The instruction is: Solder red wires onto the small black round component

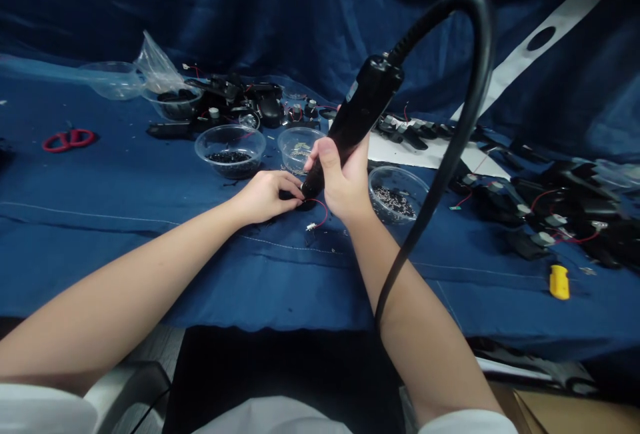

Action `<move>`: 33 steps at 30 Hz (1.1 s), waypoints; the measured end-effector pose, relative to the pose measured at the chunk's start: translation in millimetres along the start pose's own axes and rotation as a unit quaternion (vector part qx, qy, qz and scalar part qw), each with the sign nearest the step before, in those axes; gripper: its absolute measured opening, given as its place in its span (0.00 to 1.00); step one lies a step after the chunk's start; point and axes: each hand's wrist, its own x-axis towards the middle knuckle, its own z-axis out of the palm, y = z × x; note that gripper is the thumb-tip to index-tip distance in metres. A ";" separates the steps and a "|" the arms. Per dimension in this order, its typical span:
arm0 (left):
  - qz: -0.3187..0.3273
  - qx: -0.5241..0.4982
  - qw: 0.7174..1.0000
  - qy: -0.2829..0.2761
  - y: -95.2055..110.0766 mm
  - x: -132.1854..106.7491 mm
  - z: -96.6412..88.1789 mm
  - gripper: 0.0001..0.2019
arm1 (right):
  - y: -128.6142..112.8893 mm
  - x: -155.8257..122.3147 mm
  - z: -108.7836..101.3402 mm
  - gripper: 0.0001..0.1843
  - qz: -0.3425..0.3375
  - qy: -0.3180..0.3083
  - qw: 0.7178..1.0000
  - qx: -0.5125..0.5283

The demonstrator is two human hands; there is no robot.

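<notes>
My right hand (341, 181) is wrapped round a black electric screwdriver (357, 111), held tilted with its tip down on a small black part (299, 202) on the blue cloth. A thick black cable (465, 101) arcs from the tool's top down past my right forearm. My left hand (267, 195) is closed, its fingers pinching the small black part right beside the tool's tip. A thin red wire with a white plug (318, 218) trails from the part toward me.
Three clear plastic bowls stand near: one with dark bits (230, 151), one behind the tool (299, 147), one with small screws (397, 194). Black parts with red wires lie at the back (235, 97) and right (560, 211). Red scissors (69, 139) left, yellow item (559, 282) right.
</notes>
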 end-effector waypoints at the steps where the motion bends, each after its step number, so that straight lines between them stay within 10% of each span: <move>1: -0.005 -0.004 1.000 0.002 0.3 0.3 0.7 0.04 | 0.1 -0.1 0.0 0.28 0.005 0.002 1.000 0.000; 33: -0.029 -0.003 0.999 -0.042 -4.0 1.3 -4.2 0.08 | -8.6 2.8 2.9 0.27 0.028 -0.001 1.000 0.002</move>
